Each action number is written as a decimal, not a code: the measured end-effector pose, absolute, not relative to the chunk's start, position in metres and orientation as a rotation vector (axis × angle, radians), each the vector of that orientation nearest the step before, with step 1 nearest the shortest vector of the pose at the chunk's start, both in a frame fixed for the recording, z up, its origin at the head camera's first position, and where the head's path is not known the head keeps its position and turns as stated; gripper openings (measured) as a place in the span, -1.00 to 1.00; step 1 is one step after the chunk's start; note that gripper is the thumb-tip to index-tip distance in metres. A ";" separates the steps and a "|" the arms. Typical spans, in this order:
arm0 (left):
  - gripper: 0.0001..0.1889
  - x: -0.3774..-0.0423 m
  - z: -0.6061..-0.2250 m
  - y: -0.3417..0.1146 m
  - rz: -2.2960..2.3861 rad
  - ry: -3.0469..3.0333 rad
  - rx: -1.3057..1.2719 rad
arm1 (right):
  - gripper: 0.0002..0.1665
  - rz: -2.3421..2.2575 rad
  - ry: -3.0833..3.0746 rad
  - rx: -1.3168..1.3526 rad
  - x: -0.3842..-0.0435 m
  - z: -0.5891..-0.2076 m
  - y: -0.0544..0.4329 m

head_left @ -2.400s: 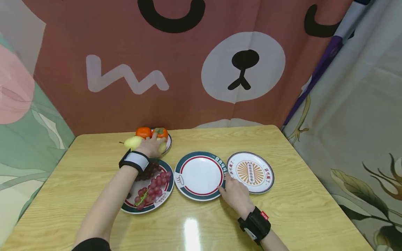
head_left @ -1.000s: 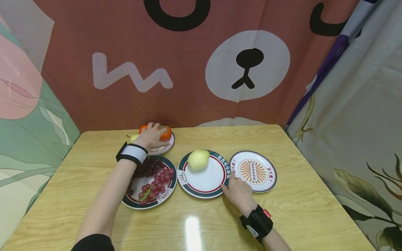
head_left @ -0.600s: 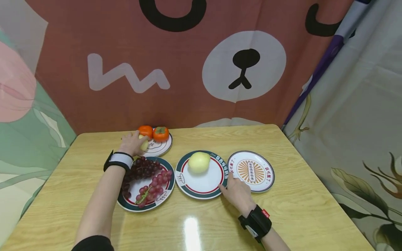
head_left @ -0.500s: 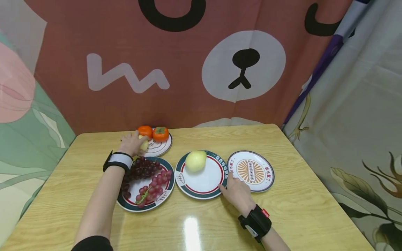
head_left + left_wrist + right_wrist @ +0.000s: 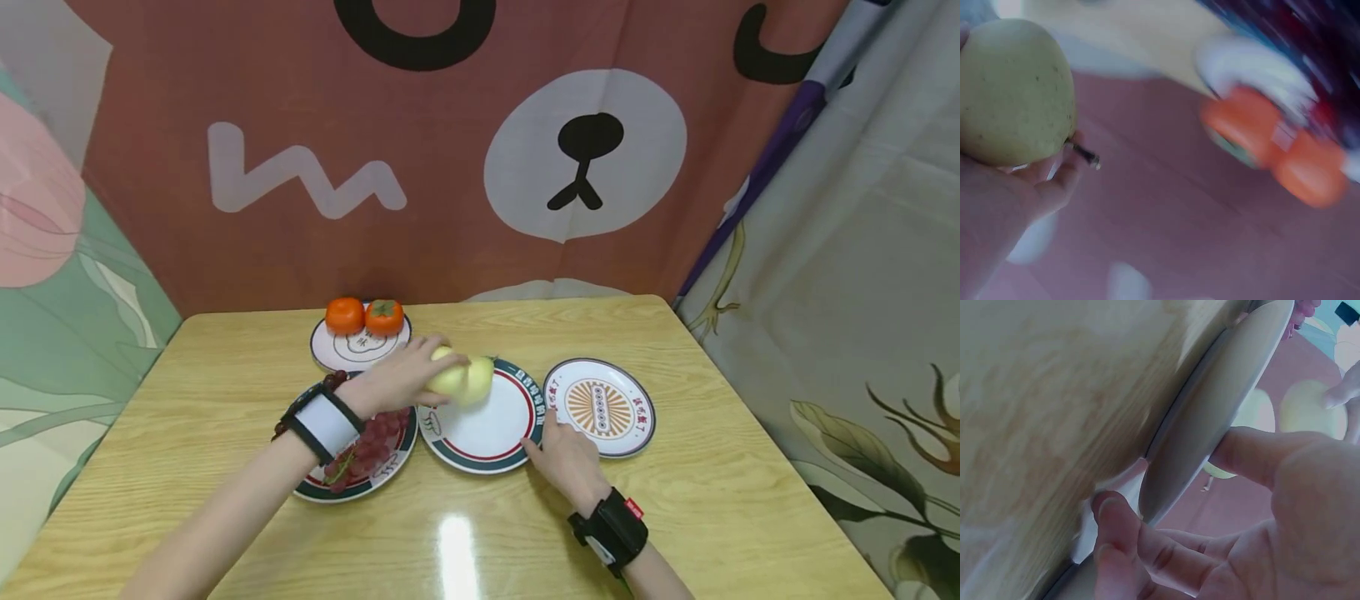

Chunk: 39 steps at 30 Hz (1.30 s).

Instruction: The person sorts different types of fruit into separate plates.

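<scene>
The left hand (image 5: 405, 377), fingers curled round a pear (image 5: 1016, 94), has moved from the small plate (image 5: 330, 350) at upper left to the centre, at the left side of the middle plate (image 5: 495, 429). The second pear (image 5: 480, 383) lies on that plate; the right wrist view shows a gap between the two. Two persimmons (image 5: 345, 317) remain at upper left. The right hand (image 5: 567, 462) is still at the middle plate's rim; whether it pinches, I cannot tell.

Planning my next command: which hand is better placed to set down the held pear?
Likely the left hand: it holds the pear at the left of the middle plate. The right hand, without fruit, touches that plate's rim.
</scene>
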State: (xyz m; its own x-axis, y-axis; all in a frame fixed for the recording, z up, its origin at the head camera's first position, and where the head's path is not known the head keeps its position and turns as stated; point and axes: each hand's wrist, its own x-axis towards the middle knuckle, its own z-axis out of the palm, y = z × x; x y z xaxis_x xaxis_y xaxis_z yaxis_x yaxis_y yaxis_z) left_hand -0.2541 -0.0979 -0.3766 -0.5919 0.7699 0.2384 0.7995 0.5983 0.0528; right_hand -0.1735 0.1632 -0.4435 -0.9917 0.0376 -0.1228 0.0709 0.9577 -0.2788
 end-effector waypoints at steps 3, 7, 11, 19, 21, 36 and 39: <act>-0.40 -0.236 -0.389 -0.081 -0.138 -2.618 -1.430 | -0.25 -0.439 2.991 0.089 -0.174 -0.444 0.163; -0.38 -0.223 -0.408 -0.071 -0.035 -2.623 -1.491 | -0.24 -0.432 2.994 0.102 -0.175 -0.444 0.164; -0.36 -0.219 -0.421 -0.069 -0.011 -2.664 -1.491 | -0.24 -0.398 3.039 0.073 -0.173 -0.446 0.166; -0.34 -0.229 -0.409 -0.073 -0.220 -2.897 -1.415 | -0.22 -0.382 3.066 0.046 -0.170 -0.450 0.167; -0.34 -0.244 -0.396 -0.080 -0.264 -2.934 -1.339 | -0.20 -0.383 3.054 0.054 -0.170 -0.449 0.167; -0.20 -0.360 -0.391 -0.147 -0.346 -3.331 -0.485 | -0.17 -0.349 3.060 0.049 -0.173 -0.446 0.166; -0.14 -0.361 -0.393 -0.144 -0.275 -3.330 -0.474 | -0.18 -0.343 3.065 0.042 -0.173 -0.445 0.165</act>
